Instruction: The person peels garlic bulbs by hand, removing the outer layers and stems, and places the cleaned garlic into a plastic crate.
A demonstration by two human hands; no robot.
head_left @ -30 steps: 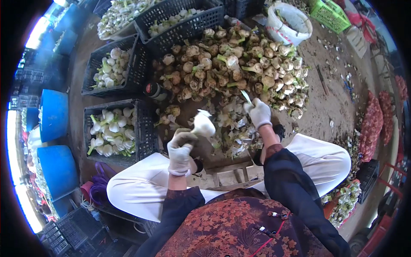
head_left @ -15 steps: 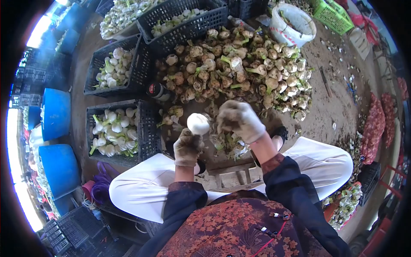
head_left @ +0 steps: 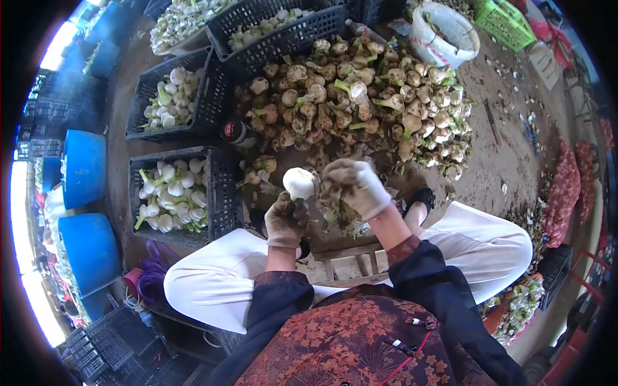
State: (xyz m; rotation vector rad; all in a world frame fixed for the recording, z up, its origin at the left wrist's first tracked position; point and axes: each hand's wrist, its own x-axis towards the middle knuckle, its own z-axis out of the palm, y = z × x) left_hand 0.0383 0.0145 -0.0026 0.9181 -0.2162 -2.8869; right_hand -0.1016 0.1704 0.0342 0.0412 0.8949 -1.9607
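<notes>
White and smooth, a garlic bulb (head_left: 299, 183) stands above the left hand (head_left: 285, 219) of the person, in front of the body and between the spread knees. The fingers of this hand, in a pale glove with brownish soil on it, are clamped around the lower part of the bulb, so that its rounded side is turned up. The right hand (head_left: 357, 186), also in a soiled glove, is raised just beside the bulb. Its fingers are bent and blurred by motion; I cannot tell whether they are together or apart, nor whether they touch the bulb or hold some small thing.

Below the two hands lie loose garlic skins (head_left: 347, 222) on the floor (head_left: 499, 154), near a low wooden frame (head_left: 341, 253). Farther forward there is a big heap of brownish, dirty bulbs (head_left: 347, 96), many of them with short cut stems. A dark bottle (head_left: 237, 133) with a red mark is at the left edge of this heap.

On the left side, a near black crate (head_left: 225, 193) and a second black crate (head_left: 215, 96) behind it both contain whitish bulbs. A third black crate (head_left: 286, 46) is situated behind the heap and contains also pale bulbs. A white bucket (head_left: 430, 51) stands at the far right of the heap, and red mesh sacks (head_left: 559, 199) lie well apart, on the right.
</notes>
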